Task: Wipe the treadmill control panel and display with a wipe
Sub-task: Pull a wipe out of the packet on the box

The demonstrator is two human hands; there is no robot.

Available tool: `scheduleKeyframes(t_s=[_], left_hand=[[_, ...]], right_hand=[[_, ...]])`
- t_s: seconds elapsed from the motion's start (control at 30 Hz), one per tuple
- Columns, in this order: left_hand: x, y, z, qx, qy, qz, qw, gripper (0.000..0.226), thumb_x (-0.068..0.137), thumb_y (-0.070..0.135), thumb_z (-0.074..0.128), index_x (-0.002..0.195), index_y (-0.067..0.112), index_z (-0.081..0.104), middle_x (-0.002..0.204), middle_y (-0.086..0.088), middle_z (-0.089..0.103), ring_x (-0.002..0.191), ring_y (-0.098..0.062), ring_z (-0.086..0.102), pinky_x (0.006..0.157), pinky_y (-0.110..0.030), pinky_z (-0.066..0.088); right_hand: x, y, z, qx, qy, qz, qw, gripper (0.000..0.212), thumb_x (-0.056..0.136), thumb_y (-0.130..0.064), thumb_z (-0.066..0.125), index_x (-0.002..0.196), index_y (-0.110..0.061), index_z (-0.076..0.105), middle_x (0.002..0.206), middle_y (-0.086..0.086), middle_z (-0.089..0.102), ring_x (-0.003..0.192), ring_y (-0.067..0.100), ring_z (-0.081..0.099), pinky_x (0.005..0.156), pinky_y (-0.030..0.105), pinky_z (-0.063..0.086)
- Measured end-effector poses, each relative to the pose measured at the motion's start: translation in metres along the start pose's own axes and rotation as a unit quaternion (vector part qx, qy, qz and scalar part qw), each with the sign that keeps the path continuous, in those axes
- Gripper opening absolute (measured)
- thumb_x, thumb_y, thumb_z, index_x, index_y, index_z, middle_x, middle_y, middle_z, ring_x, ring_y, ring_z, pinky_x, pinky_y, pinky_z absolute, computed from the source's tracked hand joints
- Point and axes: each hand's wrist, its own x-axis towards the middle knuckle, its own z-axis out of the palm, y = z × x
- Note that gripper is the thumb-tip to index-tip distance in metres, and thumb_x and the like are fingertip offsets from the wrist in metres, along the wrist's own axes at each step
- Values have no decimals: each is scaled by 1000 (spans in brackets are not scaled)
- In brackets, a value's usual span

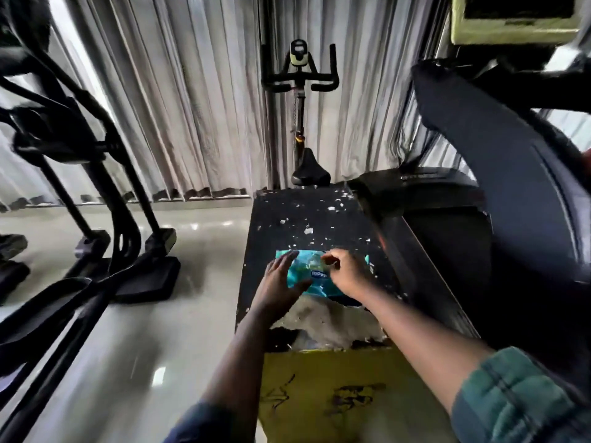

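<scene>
Blue label on wipes pack (308, 265) & scrawl on yellow box (319, 375): both illegible.

Pale pleated curtains (192, 107) line the far wall; a glossy floor (128, 346) reflects light; an exercise bike (300, 68) stands centre.

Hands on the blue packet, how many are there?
2. The left hand lies flat on the left side of the wipes packet; the right hand pinches it near its middle. None looks hidden.
</scene>
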Motion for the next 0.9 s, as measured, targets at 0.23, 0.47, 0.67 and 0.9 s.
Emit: scheduleKeyframes(t_s=[0.23,0.47,0.67,0.9], left_hand=[[27,-17,1,4,24,5,1000,62,74,48,80,126,22,59,128,5,58,117,-18,52,96,-32,44],[23,-20,1,19,40,45,998,64,67,36,89,121,15,62,128,0,61,111,-24,55,89,-36,46],[19,-15,0,21,57,60,996,62,66,36,90,118,16,62,125,2,62,107,-22,57,83,-37,49],[12,-18,1,23,50,45,997,62,69,33,89,121,13,62,127,-2,62,113,-26,56,90,-39,47]], right_hand=[[23,-3,4,-51,23,-59,997,12,80,-32,81,89,-25,78,92,-5,75,83,16,69,70,24,47],[33,-16,4,-34,-19,-32,999,9,83,-24,72,75,-21,70,77,-4,73,62,10,58,54,25,41],[37,-24,4,-64,-47,46,996,33,85,-35,68,60,-16,57,55,1,54,51,18,51,54,28,37],[36,-33,8,-32,-36,55,997,25,89,-23,61,76,-2,66,74,13,68,70,31,61,63,34,45]])
